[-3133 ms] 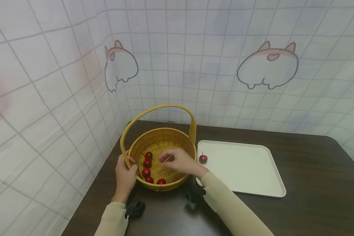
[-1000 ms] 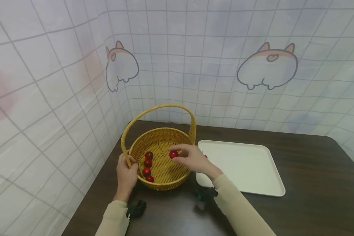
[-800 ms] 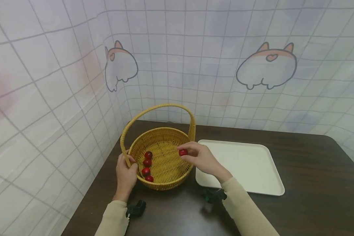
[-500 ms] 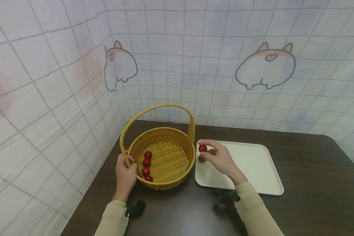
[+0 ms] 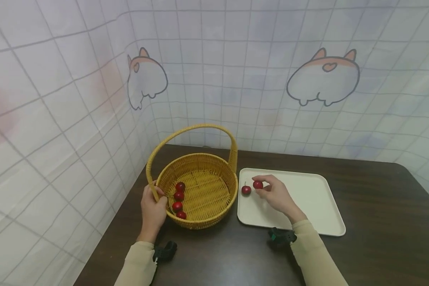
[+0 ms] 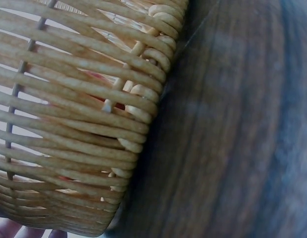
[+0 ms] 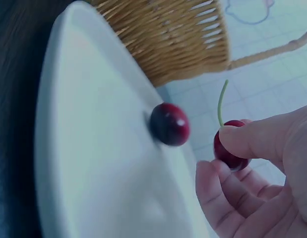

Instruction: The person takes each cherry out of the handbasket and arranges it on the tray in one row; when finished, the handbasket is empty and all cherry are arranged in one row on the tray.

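Observation:
My right hand (image 5: 279, 197) pinches a dark red cherry (image 5: 257, 185) between thumb and fingers over the left part of the white tray (image 5: 307, 198). In the right wrist view, that held cherry (image 7: 231, 148) has a green stem pointing up. Another cherry (image 5: 246, 190) lies on the tray near its left edge, just left of the held one. My left hand (image 5: 153, 212) grips the left rim of the yellow wicker basket (image 5: 200, 226) at the handle's base. Several cherries (image 5: 177, 206) lie in a line inside the basket's left side. The left wrist view shows the basket's woven side (image 6: 69, 124) and some fingertips.
The basket's tall arched handle (image 5: 200, 126) rises above it. Basket and tray stand side by side on a dark wooden table (image 5: 386, 206). A white grid-patterned cloth (image 5: 228, 79) hangs behind and to the left.
The right hand picked up a cherry from inside the basket and carried it right, past the rim, to above the tray. The left hand stayed at the basket's rim.

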The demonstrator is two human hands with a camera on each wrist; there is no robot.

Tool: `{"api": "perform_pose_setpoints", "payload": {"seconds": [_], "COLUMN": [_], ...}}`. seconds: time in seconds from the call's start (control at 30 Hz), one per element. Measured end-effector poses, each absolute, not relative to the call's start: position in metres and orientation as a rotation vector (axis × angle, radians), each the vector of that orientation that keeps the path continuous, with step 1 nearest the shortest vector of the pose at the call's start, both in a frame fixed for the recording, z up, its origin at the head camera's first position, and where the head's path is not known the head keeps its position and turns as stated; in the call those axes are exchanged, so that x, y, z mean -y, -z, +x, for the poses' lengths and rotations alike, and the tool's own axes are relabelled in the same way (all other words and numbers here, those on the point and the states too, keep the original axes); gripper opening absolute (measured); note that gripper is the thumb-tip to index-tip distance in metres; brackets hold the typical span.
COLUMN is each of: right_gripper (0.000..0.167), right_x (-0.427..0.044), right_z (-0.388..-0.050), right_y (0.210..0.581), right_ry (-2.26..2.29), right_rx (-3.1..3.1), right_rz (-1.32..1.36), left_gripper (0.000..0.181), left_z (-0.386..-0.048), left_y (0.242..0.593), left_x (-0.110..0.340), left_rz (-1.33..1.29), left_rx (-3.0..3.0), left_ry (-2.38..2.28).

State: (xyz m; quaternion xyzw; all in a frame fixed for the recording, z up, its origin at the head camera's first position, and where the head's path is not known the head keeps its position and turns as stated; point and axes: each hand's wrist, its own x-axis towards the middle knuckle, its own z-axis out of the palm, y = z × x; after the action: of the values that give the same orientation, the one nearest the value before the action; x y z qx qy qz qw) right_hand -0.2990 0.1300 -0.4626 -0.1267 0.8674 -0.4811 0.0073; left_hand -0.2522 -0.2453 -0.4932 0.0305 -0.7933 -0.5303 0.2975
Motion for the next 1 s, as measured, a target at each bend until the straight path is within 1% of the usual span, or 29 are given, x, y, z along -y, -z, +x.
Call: {"api": "perform_pose_setpoints", "payload": {"seconds": [0.13,0.4,0.57,0.83,1.0], "right_gripper": [0.042,0.042,0.040,0.044,0.043], "right_x": [-0.133,-0.140,-0.142,-0.142,-0.139], "right_z": [-0.302,-0.305,-0.308,-0.308,-0.308], "right_y": [0.468,0.475,0.478,0.486,0.487], "right_ry": [1.445,1.365,1.342,1.295,1.275], "right_rx": [-2.760,-2.783,-2.784,-2.797,-2.817], "right_rz": [-0.394,-0.266,-0.278,-0.310,-0.315], "left_gripper": [0.013,0.014,0.014,0.013,0.013], "left_z": [-0.253,-0.254,-0.254,-0.251,-0.250], "left_y": [0.492,0.489,0.489,0.490,0.489], "left_x": [0.244,0.244,0.244,0.244,0.244], "left_rz": [0.075,0.065,0.075,0.087,0.090], "left_rx": [2.112,2.115,2.122,2.133,2.129], "left_ry": [1.404,1.403,1.400,1.408,1.406]}}
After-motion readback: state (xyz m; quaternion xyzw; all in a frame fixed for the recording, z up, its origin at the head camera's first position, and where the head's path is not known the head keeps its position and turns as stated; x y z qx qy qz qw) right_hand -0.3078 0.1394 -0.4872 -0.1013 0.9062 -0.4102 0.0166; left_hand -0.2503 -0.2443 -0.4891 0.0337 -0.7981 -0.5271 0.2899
